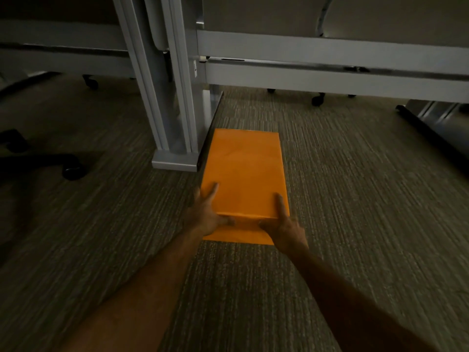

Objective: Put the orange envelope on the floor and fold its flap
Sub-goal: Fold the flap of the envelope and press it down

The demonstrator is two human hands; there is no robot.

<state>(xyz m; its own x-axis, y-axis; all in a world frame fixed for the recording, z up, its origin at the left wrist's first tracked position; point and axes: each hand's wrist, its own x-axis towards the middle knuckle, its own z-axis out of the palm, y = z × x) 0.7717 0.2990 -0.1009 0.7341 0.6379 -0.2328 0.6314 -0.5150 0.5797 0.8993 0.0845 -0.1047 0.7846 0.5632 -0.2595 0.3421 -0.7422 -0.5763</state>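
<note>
The orange envelope [245, 174] lies flat on the grey striped carpet, long side running away from me. Its flap [238, 231] sticks out at the near end, below a crease line. My left hand [206, 214] rests on the envelope's near left corner, index finger stretched along the left edge and thumb on the crease. On the near right corner, my right hand [284, 224] lies with its index finger pointing up the right edge and its thumb on the flap. Both hands press with fingers spread; neither is closed around the paper.
A grey metal desk leg [175, 123] and its foot stand just left of the envelope's far end. A desk rail [330, 77] crosses behind. Chair castors [72, 171] sit at the left and more castors [318, 99] at the back. A dark bar [431, 133] slants at the right.
</note>
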